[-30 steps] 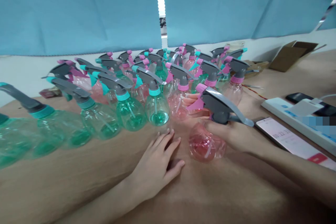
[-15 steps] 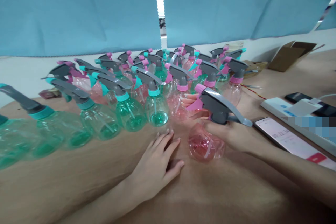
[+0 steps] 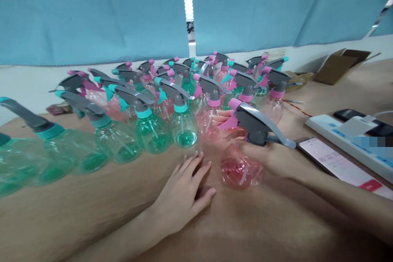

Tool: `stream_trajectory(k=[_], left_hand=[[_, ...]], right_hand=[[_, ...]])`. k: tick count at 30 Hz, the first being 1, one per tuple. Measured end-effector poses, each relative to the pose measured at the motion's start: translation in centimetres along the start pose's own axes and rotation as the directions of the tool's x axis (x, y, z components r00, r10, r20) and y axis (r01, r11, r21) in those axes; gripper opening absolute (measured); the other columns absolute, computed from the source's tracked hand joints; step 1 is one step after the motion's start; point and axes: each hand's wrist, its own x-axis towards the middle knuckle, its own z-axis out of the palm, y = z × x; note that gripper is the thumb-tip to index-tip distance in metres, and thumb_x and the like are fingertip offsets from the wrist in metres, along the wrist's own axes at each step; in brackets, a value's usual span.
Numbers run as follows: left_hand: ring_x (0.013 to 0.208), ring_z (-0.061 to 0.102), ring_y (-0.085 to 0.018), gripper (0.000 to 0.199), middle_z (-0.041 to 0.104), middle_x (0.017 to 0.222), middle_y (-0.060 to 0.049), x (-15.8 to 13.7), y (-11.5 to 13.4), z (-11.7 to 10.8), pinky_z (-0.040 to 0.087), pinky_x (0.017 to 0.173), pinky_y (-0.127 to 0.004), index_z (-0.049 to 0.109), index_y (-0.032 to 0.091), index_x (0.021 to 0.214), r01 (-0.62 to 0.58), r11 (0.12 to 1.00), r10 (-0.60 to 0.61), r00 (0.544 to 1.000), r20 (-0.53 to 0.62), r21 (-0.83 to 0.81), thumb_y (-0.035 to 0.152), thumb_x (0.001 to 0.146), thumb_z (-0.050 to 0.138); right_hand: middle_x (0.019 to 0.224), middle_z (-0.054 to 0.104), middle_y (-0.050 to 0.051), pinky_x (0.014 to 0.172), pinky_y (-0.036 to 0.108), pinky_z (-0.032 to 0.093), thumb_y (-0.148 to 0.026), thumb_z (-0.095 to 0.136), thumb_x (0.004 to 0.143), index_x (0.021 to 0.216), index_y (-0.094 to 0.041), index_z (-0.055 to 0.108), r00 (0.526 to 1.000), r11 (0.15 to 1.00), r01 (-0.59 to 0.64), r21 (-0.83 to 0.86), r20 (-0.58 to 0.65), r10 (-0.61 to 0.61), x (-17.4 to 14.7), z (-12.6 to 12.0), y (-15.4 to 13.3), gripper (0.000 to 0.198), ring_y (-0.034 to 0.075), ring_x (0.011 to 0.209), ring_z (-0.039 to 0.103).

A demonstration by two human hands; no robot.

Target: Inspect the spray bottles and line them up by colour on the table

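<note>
My left hand (image 3: pixel 181 192) lies palm down on the table, its fingers spread and holding nothing. Just right of it stands a pink spray bottle (image 3: pixel 238 170) with a dark grey head, a pink nozzle and trigger, and a silvery lever. Behind this bottle is my right hand (image 3: pixel 267 157), its fingers stretched out to the left and partly hidden by the sprayer head. It looks laid beside the bottle, not wrapped round it; whether they touch is hard to see. Closest to my left fingertips is a green spray bottle (image 3: pixel 183 131) with a turquoise collar.
Several more green and pink spray bottles crowd the table (image 3: pixel 129 208) up to the blue cloth (image 3: pixel 92 16). On the right lie a phone (image 3: pixel 344 163) with a lit timer, a white power strip (image 3: pixel 346 139) and a black device (image 3: pixel 380 123). Behind them sits an open cardboard box (image 3: pixel 334 65).
Both hands and the bottles stay in place; the view shifts only very slightly. The digits on the phone's timer differ.
</note>
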Motion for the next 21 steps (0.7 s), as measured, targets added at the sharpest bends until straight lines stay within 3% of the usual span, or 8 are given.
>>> stream_trajectory(k=[7,18,21], left_hand=[[0.136,0.033,-0.030,0.052,0.035,0.149,-0.015,0.03,0.08,-0.06,0.031,0.108,-0.051,0.043,0.016,0.138,0.000,1.000,0.000,1.000,0.018,0.011,0.044,0.095,0.048],[0.135,0.034,-0.030,0.052,0.036,0.148,-0.015,0.01,-0.10,0.10,0.032,0.108,-0.049,0.044,0.015,0.138,-0.009,1.000,0.009,1.000,-0.003,0.013,0.044,0.095,0.049],[0.135,0.034,-0.030,0.051,0.036,0.148,-0.014,0.02,-0.11,0.16,0.031,0.108,-0.049,0.044,0.015,0.138,-0.012,1.000,0.012,1.000,-0.012,0.016,0.044,0.095,0.049]], right_hand=[[0.047,0.039,-0.003,0.088,0.046,0.046,-0.024,0.054,0.071,0.051,-0.024,0.035,0.997,0.997,-0.074,0.026,0.039,0.073,0.02,-0.03,0.17,0.028,0.026,0.088,0.062],[0.056,0.053,-0.001,0.070,0.037,0.051,-0.033,0.056,0.072,0.058,-0.024,0.047,0.996,0.996,-0.085,-0.016,-0.019,0.085,0.02,0.14,0.48,0.020,0.024,0.081,0.063],[0.056,0.051,-0.001,0.068,0.036,0.050,-0.032,0.057,0.071,0.058,-0.024,0.045,0.996,0.996,-0.089,-0.020,-0.027,0.088,0.06,0.17,0.50,0.019,0.024,0.081,0.061]])
